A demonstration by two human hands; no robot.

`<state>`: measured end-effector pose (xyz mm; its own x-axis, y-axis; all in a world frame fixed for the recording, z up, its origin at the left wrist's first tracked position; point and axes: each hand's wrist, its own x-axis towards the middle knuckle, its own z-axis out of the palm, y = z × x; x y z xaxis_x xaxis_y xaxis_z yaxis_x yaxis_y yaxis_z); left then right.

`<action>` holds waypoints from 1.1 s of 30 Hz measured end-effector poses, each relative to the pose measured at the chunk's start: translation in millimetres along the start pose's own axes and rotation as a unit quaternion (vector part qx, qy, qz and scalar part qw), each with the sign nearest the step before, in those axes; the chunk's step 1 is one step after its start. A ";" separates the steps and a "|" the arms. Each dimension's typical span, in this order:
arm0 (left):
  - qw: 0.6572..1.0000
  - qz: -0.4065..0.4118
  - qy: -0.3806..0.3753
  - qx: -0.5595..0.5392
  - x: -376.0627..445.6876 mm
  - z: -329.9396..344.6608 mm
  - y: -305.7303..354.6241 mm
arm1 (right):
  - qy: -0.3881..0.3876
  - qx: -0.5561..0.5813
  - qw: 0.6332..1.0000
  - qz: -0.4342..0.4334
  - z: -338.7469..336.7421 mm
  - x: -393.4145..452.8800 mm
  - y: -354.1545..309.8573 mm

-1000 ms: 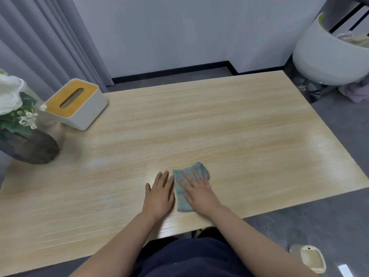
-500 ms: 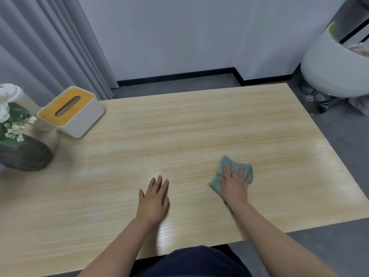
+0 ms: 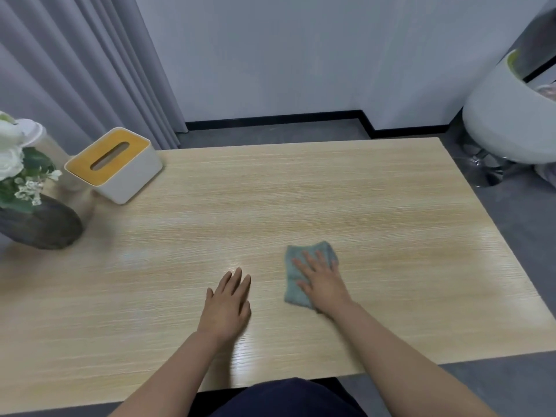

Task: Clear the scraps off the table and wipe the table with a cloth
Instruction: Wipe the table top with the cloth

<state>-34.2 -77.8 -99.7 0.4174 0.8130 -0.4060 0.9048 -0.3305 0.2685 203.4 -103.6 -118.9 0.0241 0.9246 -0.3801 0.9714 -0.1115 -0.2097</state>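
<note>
On the near half of the pale wood-grain bench (image 3: pixel 301 191), a small blue-grey cloth (image 3: pixel 296 261) lies rumpled and roughly rectangular, its soft, nubby weave showing around the right hand (image 3: pixel 323 284), which presses flat on it with straight, spread fingers, curling round nothing. Just beside it, a gap of bare laminate between them, the left hand (image 3: pixel 227 305) rests palm down on the bench, fingers straight and close together, holding nothing. Both hands lie apart from each other, forearms bare, reaching in over the near edge above a dark blue garment. A faint glossy sheen lies on the surface around and ahead of the left hand, possibly dampness, though the glare makes that hard to judge. At the far left corner stands a boxy white tissue holder (image 3: pixel 120 173) with rounded edges and a mustard-yellow lid cut by an oval slot. Left of it, a squat, dark, matte vase (image 3: pixel 42 227) of stone-like finish holds white flowers (image 3: pixel 12 152) and green leaves. Grey pleated curtains (image 3: pixel 75 70) hang behind, and a smooth white tub-shaped chair (image 3: pixel 508 121) on a chrome base stands off the right far corner
</note>
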 end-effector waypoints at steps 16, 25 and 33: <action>1.000 0.022 0.001 0.021 1.8 -2.5 -11.3 | -0.032 -0.026 0.990 -0.137 -2.8 5.4 -49.4; 1.000 0.017 0.004 0.008 1.5 -4.1 -9.5 | 0.044 0.075 0.977 0.197 -20.3 18.0 24.8; 0.998 0.034 0.061 0.006 10.5 -11.0 -12.7 | -0.028 -0.024 0.989 -0.144 -9.7 31.2 -64.6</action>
<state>-42.3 -59.8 -97.7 0.4655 0.8401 -0.2784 0.8760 -0.3924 0.2807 143.7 -64.1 -108.5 -0.2663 0.8938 -0.3609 0.9463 0.1711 -0.2745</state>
